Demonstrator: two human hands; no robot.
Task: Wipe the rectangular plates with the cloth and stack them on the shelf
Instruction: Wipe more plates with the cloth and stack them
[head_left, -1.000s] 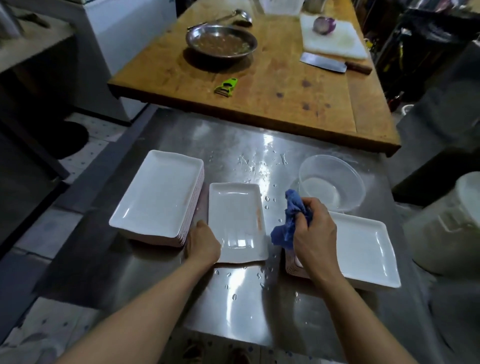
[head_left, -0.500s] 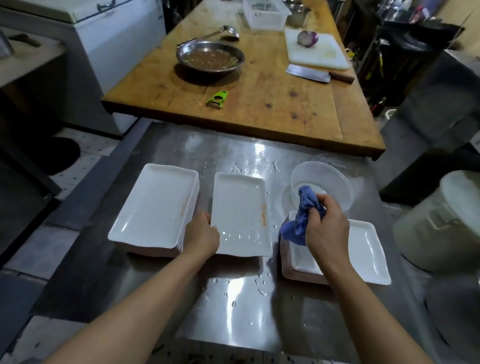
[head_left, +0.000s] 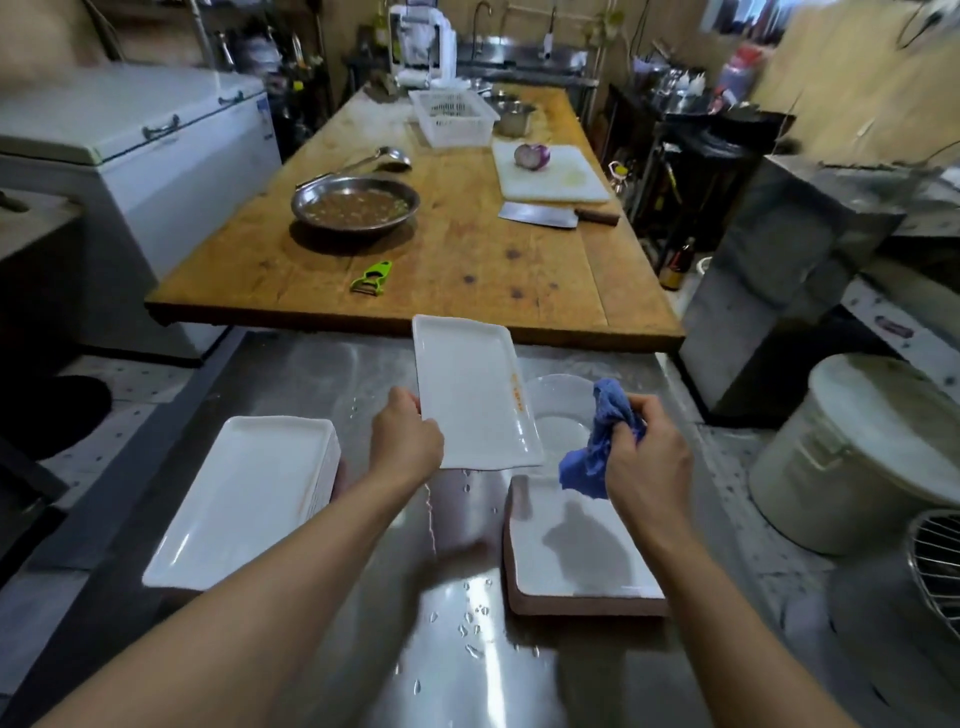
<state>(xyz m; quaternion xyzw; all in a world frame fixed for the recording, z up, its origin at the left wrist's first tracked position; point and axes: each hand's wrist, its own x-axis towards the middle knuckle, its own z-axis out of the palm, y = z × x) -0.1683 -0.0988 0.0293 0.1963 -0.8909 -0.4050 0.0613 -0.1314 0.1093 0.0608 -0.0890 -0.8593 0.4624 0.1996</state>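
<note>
- Two stacks of white rectangular plates sit on the wet steel desk (head_left: 311, 374): the left stack (head_left: 244, 499) at 9 o'clock of the hands, the right stack (head_left: 576, 545) at 5 o'clock, under the right forearm.
- One single plate (head_left: 470, 395) is held clear of the desk, tilted with its far end raised; judged, this presents the face to the cloth and lets water run off.
- Left hand (head_left: 405, 441): fingers clamped on the plate's near left corner, thumb on the rim, leaving the face bare.
- Right hand (head_left: 644, 462): fingers curled tight round the bunched blue cloth (head_left: 597, 441), just beside the plate's right edge, not yet touching it.
- Orange marking runs along the plate's right rim; droplets lie on the desk below.
- Clear bowl (head_left: 556, 410) stands at 12 o'clock of the right stack, partly hidden behind plate and cloth.
- Wooden table (head_left: 467, 260) beyond carries a pan, peeler, cleaver and chopping board.
- Judgement: wiping is about to begin; which stack is wiped cannot be told, and no shelf is identifiable.
</note>
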